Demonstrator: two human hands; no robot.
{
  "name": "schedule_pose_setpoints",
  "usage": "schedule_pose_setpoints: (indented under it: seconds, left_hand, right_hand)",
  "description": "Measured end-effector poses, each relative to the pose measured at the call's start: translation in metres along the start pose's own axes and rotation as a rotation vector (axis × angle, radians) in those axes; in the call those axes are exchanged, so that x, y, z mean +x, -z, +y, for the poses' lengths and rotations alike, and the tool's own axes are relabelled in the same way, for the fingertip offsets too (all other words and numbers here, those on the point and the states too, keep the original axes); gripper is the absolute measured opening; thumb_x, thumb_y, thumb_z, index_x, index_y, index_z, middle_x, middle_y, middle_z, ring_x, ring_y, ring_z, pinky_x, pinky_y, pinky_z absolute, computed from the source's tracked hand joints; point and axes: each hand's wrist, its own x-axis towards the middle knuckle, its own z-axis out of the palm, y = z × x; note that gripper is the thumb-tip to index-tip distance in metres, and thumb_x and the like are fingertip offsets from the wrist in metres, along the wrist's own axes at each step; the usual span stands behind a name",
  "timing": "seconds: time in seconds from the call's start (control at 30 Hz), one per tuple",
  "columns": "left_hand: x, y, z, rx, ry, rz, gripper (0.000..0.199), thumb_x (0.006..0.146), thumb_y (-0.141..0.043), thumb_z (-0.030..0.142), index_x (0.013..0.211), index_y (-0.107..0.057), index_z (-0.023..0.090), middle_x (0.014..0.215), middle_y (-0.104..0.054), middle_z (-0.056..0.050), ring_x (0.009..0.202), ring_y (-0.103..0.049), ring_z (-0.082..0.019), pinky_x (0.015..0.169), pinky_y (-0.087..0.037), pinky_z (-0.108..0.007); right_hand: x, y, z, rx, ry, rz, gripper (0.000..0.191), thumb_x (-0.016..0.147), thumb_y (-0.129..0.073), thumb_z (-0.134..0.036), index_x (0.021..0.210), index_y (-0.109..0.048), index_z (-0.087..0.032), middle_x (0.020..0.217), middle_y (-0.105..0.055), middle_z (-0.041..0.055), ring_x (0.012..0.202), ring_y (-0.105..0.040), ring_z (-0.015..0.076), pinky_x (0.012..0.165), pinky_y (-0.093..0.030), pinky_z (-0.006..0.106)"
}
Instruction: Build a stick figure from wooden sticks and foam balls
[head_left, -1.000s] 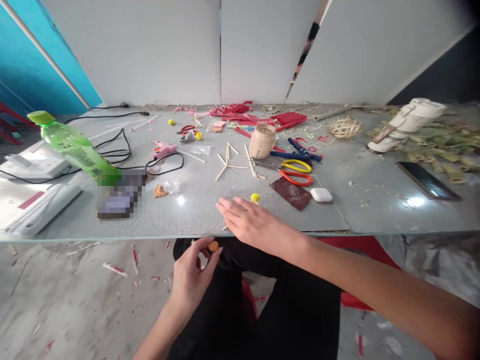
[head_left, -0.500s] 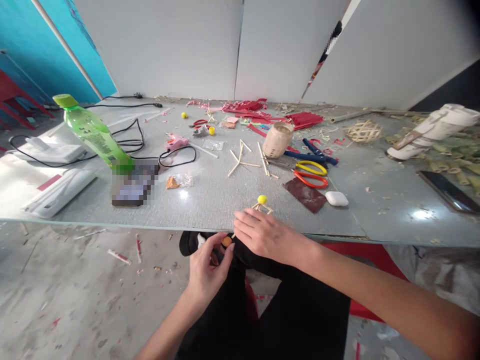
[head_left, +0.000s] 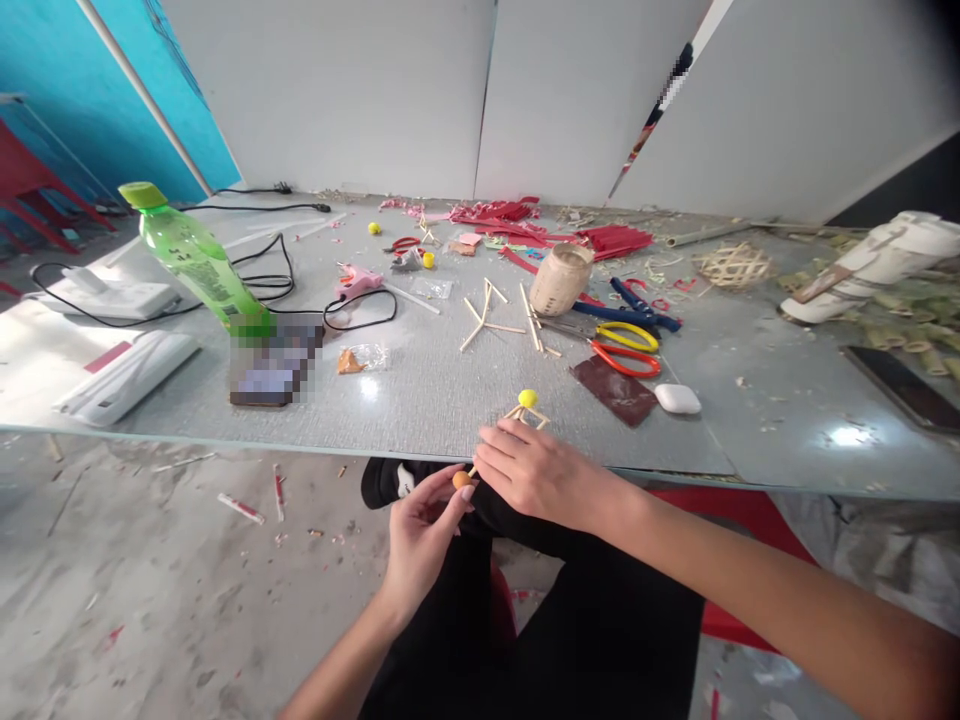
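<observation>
Left hand (head_left: pixel 420 545): thumb and index pinching 1 small orange ball (head_left: pixel 462 480), just off the near edge of the table (head_left: pixel 420 400), above my dark trousers (head_left: pixel 600 620). Right hand (head_left: pixel 544 475): palm down over the table edge, fingers close together and only slightly bent. Can't tell if they grip anything; the undersides are hidden.

1 pale stick (head_left: pixel 473 470) pokes out from under my right fingers toward the ball. Contact looks likely, but can't confirm whether it's touching or already in.

Just past my right fingertips: 1 yellow ball (head_left: pixel 528 398) on top of a small frame of splayed sticks (head_left: pixel 540 415). The lower part is behind my hand, so can't say if the pale stick belongs to it.

My read: step in hand is fitting or setting the orange ball at the stick end. That calls for a light pinch, ball in line with the stick, and a steady right hand. Too much push could squash the ball if it's soft, or shift the frame.

Farther in: loose sticks (head_left: pixel 531 318), 1 round wooden container (head_left: pixel 561 280), orange-handled tool (head_left: pixel 626 360) beside the dark red sheet (head_left: pixel 615 388).
</observation>
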Motion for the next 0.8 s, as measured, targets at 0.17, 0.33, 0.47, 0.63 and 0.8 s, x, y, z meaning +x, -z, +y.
schedule_pose_setpoints:
  seconds: [0.17, 0.33, 0.47, 0.63, 0.8]
  left_hand:
    - [0.001, -0.002, 0.007, 0.226, -0.153, 0.093, 0.030, 0.086, -0.082, 0.040, 0.111, -0.082, 0.024, 0.080, -0.079, -0.003, 0.064, -0.071, -0.016, 0.063, -0.060, -0.027]
    - [0.003, -0.004, 0.012, 0.333, -0.249, 0.133, 0.027, 0.086, -0.081, 0.038, 0.110, -0.083, 0.026, 0.085, -0.081, -0.004, 0.060, -0.068, -0.015, 0.060, -0.059, -0.027]
    - [0.003, -0.005, 0.014, 0.377, -0.332, 0.138, 0.024, 0.087, -0.081, 0.033, 0.109, -0.084, 0.026, 0.088, -0.081, -0.005, 0.055, -0.064, -0.013, 0.055, -0.056, -0.025]
    - [0.006, -0.006, 0.016, 0.395, -0.381, 0.121, 0.023, 0.089, -0.078, 0.030, 0.110, -0.083, 0.023, 0.087, -0.081, -0.005, 0.056, -0.064, -0.012, 0.053, -0.055, -0.022]
    - [0.007, -0.006, 0.014, 0.455, -0.436, 0.105, 0.021, 0.093, -0.073, 0.030, 0.109, -0.081, 0.020, 0.087, -0.080, -0.005, 0.056, -0.064, -0.011, 0.055, -0.056, -0.022]
  right_hand:
    - [0.002, 0.002, 0.000, -0.020, 0.006, -0.084, 0.032, 0.103, -0.042, -0.008, 0.098, -0.071, -0.022, 0.094, -0.071, 0.0055, 0.102, -0.066, 0.0238, 0.097, -0.057, 0.045]
    - [0.004, 0.003, 0.000, -0.012, 0.034, -0.027, 0.031, 0.101, -0.045, -0.006, 0.096, -0.072, -0.020, 0.090, -0.070, 0.0057, 0.098, -0.065, 0.0235, 0.093, -0.057, 0.044]
    - [0.006, 0.006, -0.001, -0.207, 0.122, -0.070, 0.034, 0.102, -0.043, -0.006, 0.096, -0.073, -0.020, 0.089, -0.070, 0.0054, 0.096, -0.063, 0.0226, 0.092, -0.056, 0.041]
    - [0.006, 0.006, -0.002, -0.351, 0.193, -0.078, 0.027, 0.101, -0.048, -0.006, 0.098, -0.074, -0.014, 0.091, -0.070, 0.0081, 0.096, -0.061, 0.0232, 0.091, -0.052, 0.040]
    - [0.005, 0.004, -0.001, -0.390, 0.230, -0.079, 0.015, 0.099, -0.056, -0.008, 0.098, -0.071, -0.009, 0.089, -0.069, 0.0086, 0.095, -0.061, 0.0243, 0.094, -0.045, 0.042]
